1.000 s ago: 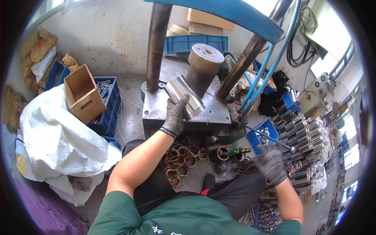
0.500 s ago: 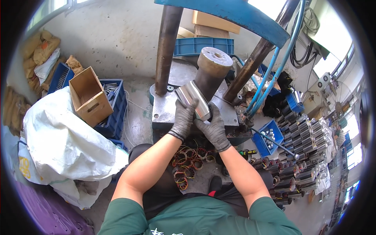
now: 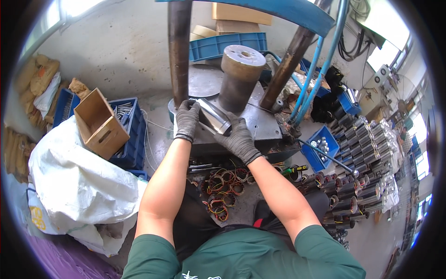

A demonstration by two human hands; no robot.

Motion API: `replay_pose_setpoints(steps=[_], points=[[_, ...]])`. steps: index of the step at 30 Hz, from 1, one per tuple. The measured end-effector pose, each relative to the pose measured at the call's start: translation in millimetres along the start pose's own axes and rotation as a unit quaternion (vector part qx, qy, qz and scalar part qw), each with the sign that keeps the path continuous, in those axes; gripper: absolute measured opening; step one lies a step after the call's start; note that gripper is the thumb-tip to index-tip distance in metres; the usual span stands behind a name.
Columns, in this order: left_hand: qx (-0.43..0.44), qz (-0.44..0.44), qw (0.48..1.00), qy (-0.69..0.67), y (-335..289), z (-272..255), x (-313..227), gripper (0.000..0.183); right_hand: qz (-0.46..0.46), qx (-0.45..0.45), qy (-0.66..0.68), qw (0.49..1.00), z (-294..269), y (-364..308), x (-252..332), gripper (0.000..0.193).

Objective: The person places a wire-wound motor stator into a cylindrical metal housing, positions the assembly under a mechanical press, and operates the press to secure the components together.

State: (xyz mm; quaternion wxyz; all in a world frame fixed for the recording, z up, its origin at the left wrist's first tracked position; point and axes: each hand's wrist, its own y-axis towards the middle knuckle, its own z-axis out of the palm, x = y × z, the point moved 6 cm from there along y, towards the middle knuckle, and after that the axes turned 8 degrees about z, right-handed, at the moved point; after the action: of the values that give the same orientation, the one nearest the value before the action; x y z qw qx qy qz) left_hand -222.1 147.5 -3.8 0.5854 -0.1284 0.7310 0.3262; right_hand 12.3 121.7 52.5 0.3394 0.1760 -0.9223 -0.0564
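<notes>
Polished metal cylinder point(image 3: 213, 116), tilted; knit-gloved left grip point(image 3: 187, 119), right grip point(image 3: 239, 137) clasping opposite ends.

In front of the upright dark cylinder point(image 3: 239, 88), the fingers of your left hand point(image 3: 187, 121) hide the upper left end of the shiny metal tube point(image 3: 213, 115), and your right hand point(image 3: 240, 138) covers part of its lower side. Above the cylinder, your view's top edge cuts off the blue crossbeam point(image 3: 260, 10). Well to its right, you cannot tell what the small pieces point(image 3: 320, 145) in the blue bin point(image 3: 315, 162) are.
</notes>
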Motion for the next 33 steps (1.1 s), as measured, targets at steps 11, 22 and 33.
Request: replay_pose_setpoints(steps=[11, 22, 33], points=[[0.082, 0.059, 0.992, 0.076, -14.3, 10.9, -51.0, 0.030, 0.098, -0.067, 0.133, 0.984, 21.8, -67.4, -6.1, 0.109], [0.142, 0.102, 0.922, 0.345, -6.8, 22.9, -78.5, 0.035, 0.242, -0.060, 0.337, 0.908, 43.4, -81.7, -16.5, 0.100], [0.157, 0.082, 0.874, 0.452, 35.1, 24.9, -74.1, 0.033, 0.240, -0.092, 0.582, 0.772, 49.0, -106.2, -17.1, 0.053]])
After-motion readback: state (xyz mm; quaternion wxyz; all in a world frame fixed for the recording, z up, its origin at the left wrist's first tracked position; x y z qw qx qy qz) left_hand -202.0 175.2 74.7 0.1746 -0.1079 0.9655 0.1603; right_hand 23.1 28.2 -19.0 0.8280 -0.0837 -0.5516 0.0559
